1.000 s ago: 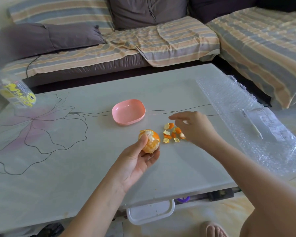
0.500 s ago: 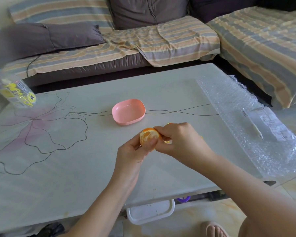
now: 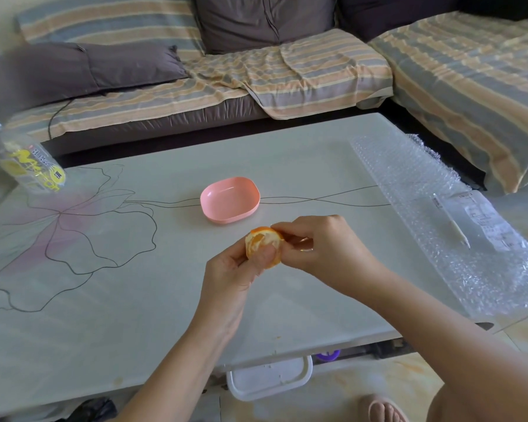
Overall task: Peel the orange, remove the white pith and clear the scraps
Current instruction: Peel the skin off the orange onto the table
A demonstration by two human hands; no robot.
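Note:
A partly peeled orange is held above the white table, just in front of the pink dish. My left hand grips it from below, thumb pressed on its near side. My right hand has come in from the right and pinches the peel at the top right edge of the fruit. The small peel scraps on the table are mostly hidden behind my right hand; only a sliver shows between its fingers.
The pink dish holds nothing. A plastic bottle stands at the table's far left corner. Bubble wrap with a paper slip and a thin stick covers the right side. A sofa runs behind, and a white tub sits under the table's front edge.
My right hand left the pile of scraps, moved left to the orange and now pinches its peel. My left hand has raised the fruit slightly and turned it.

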